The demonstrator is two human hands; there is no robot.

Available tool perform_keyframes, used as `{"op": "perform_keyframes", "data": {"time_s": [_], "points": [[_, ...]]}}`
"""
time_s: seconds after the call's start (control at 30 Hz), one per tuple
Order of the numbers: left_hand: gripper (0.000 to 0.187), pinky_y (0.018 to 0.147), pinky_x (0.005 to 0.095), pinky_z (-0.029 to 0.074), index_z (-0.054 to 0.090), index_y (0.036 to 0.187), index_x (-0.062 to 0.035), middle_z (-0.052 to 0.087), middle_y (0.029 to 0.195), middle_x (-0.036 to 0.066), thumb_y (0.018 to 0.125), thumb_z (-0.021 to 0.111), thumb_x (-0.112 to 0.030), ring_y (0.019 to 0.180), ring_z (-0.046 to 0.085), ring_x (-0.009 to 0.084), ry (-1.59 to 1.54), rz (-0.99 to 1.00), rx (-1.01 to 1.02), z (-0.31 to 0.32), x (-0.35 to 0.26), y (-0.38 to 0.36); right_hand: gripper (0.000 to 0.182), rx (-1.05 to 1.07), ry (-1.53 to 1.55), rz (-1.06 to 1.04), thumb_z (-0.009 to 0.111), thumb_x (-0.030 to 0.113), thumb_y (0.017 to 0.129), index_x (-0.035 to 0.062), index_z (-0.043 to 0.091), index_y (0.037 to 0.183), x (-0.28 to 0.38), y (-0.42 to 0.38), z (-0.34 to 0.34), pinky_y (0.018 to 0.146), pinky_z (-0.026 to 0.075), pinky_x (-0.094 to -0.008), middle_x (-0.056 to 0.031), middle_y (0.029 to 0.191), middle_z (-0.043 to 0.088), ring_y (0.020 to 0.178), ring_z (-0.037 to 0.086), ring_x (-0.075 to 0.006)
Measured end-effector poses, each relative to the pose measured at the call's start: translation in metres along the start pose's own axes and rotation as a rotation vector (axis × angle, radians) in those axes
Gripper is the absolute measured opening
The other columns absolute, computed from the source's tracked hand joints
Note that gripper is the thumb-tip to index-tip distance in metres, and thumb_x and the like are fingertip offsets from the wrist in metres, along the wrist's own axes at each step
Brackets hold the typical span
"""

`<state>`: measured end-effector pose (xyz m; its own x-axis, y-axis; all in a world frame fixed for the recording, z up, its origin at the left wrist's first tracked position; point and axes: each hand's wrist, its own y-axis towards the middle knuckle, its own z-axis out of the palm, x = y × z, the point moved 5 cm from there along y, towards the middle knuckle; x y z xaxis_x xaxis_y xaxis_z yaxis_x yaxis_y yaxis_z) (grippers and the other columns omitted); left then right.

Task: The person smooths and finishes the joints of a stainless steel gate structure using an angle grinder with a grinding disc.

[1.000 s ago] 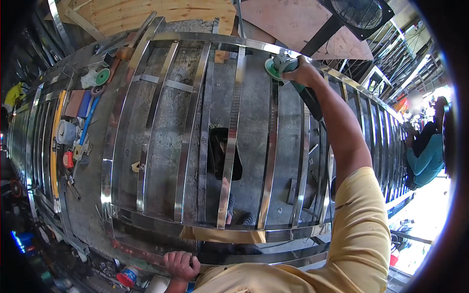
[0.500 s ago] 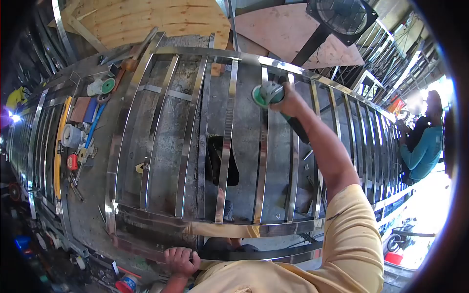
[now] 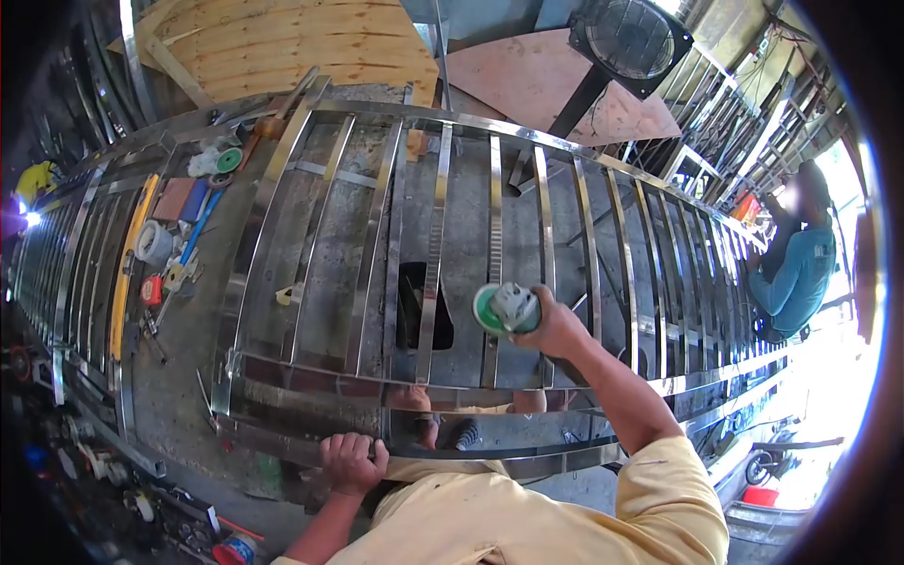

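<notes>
A long frame of shiny metal with many slats (image 3: 431, 245) spans the view in front of me. My right hand (image 3: 551, 325) is wrapped round a grinder (image 3: 514, 306) with a green disc, held over a slat right of centre, in the lower half of the frame. Whether the disc touches the slat, I cannot tell. My left hand (image 3: 351, 461) is closed on the near metal rail (image 3: 282, 443) at the bottom.
Left lie a yellow level (image 3: 130, 273), a tape measure (image 3: 152, 290), a white roll (image 3: 153, 243) and a blue tool (image 3: 200, 227). A black fan (image 3: 633, 42) stands at the back. A person in teal (image 3: 796, 273) is at the right, beside the frame.
My right hand has brought the grinder down from the far part of the slats toward me. My left hand stays at the near rail. The view has shifted slightly.
</notes>
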<state>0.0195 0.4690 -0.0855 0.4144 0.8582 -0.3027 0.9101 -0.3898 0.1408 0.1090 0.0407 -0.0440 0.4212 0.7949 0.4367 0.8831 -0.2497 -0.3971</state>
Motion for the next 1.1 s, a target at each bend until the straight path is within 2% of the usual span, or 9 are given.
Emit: {"op": "perform_keyframes", "data": {"time_s": [0.17,0.37,0.47,0.5,0.73,0.83,0.93,1.03,1.1], "points": [[0.022,0.078,0.0465,0.044,0.062,0.071,-0.0134,0.061,0.076,0.008,0.083,0.070,-0.030,0.078,0.059,0.0304,-0.007,0.006,-0.030,-0.001,0.000,-0.001,0.103,0.139,-0.037,0.060,0.093,0.038,0.067,0.0025,0.039,0.148,-0.004,-0.069,0.016,0.095,0.055,-0.0454,-0.0291,0.111,0.072,0.111,0.070,-0.0437],[0.023,0.079,0.0459,0.044,0.063,0.073,-0.0129,0.061,0.077,0.007,0.083,0.070,-0.032,0.079,0.059,0.0297,-0.028,0.005,-0.058,0.001,0.001,-0.003,0.103,0.193,0.051,0.047,0.094,0.041,0.067,0.0014,0.042,0.147,0.018,-0.098,0.024,0.099,0.052,-0.0428,-0.0257,0.114,0.072,0.113,0.070,-0.0406],[0.024,0.080,0.0457,0.044,0.062,0.073,-0.0129,0.062,0.079,0.006,0.083,0.070,-0.033,0.079,0.059,0.0292,-0.024,0.014,-0.065,0.003,0.003,-0.004,0.102,0.314,0.164,-0.003,0.094,0.042,0.068,0.0005,0.044,0.146,0.044,-0.100,0.043,0.100,0.052,-0.0422,-0.0250,0.115,0.072,0.114,0.069,-0.0398],[0.024,0.079,0.0457,0.044,0.062,0.073,-0.0128,0.062,0.079,0.006,0.083,0.070,-0.033,0.079,0.059,0.0291,-0.026,0.016,-0.071,0.003,0.003,-0.004,0.102,0.305,0.168,-0.069,0.094,0.043,0.068,0.0010,0.044,0.147,0.054,-0.100,0.050,0.099,0.052,-0.0418,-0.0247,0.115,0.072,0.114,0.069,-0.0393],[0.030,0.075,0.0455,0.043,0.059,0.068,-0.0135,0.058,0.075,0.006,0.085,0.068,-0.037,0.075,0.057,0.0285,-0.045,0.021,-0.100,0.002,0.005,-0.003,0.097,0.376,0.114,-0.104,0.091,0.039,0.071,0.0003,0.043,0.146,0.096,-0.076,0.065,0.099,0.052,-0.0444,-0.0290,0.115,0.071,0.115,0.068,-0.0430],[0.025,0.077,0.0458,0.044,0.061,0.072,-0.0127,0.060,0.077,0.006,0.082,0.071,-0.033,0.078,0.059,0.0289,-0.048,0.013,-0.062,-0.002,0.004,0.000,0.097,0.385,0.089,-0.139,0.091,0.040,0.071,0.0003,0.043,0.145,0.097,-0.064,0.069,0.098,0.053,-0.0440,-0.0294,0.114,0.071,0.113,0.069,-0.0430],[0.024,0.077,0.0457,0.044,0.061,0.072,-0.0126,0.060,0.077,0.006,0.081,0.071,-0.032,0.078,0.058,0.0288,-0.061,0.008,-0.050,-0.002,0.005,0.001,0.103,0.381,0.092,-0.076,0.094,0.039,0.068,-0.0017,0.042,0.147,0.105,-0.054,0.064,0.101,0.052,-0.0407,-0.0263,0.116,0.071,0.116,0.069,-0.0390],[0.023,0.076,0.0455,0.043,0.061,0.073,-0.0127,0.060,0.077,0.006,0.081,0.071,-0.032,0.077,0.058,0.0285,-0.066,0.003,-0.053,-0.002,0.006,0.002,0.099,0.251,0.045,-0.077,0.091,0.040,0.070,-0.0006,0.041,0.145,0.099,-0.027,0.056,0.095,0.054,-0.0442,-0.0314,0.110,0.071,0.110,0.070,-0.0443],[0.023,0.077,0.0453,0.043,0.061,0.073,-0.0128,0.059,0.077,0.005,0.081,0.071,-0.032,0.077,0.058,0.0280,-0.061,-0.003,-0.042,-0.002,0.005,0.003,0.099,0.225,0.069,-0.109,0.092,0.039,0.070,-0.0011,0.041,0.145,0.100,-0.005,0.046,0.095,0.054,-0.0442,-0.0318,0.110,0.071,0.109,0.071,-0.0442]]}}
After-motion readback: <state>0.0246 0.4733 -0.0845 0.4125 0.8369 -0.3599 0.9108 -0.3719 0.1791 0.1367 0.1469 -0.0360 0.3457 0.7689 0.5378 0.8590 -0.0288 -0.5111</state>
